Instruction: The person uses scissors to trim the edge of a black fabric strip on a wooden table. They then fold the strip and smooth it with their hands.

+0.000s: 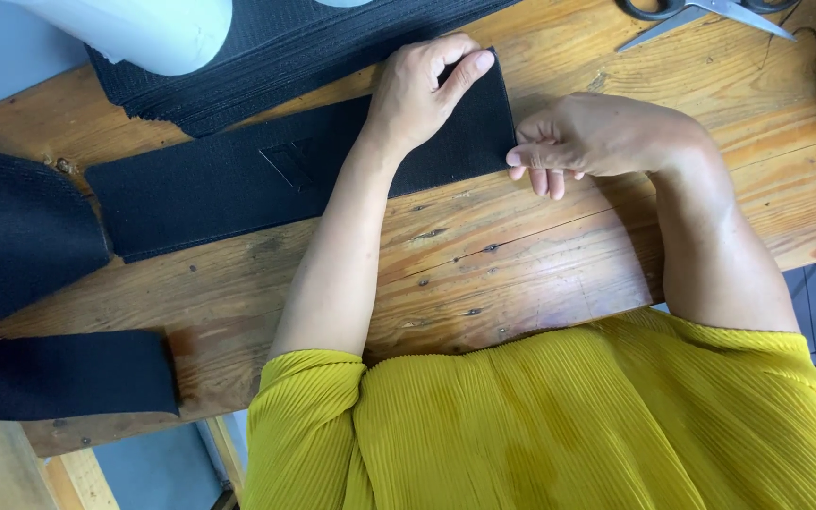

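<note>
Lying flat, the long black ribbed strip (266, 184) shows a stitched triangle.

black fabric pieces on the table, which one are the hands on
The long flat strip across the table's middle: the left hand presses its right end, the right hand pinches its edge. The others lie untouched.

A fabric strip (276, 179) lies across the bench (484, 274), with a stack of strips (276, 57) behind it. Scissors (701, 14) lie at the far right corner; another strip (59, 373) overhangs the near left edge.
</note>
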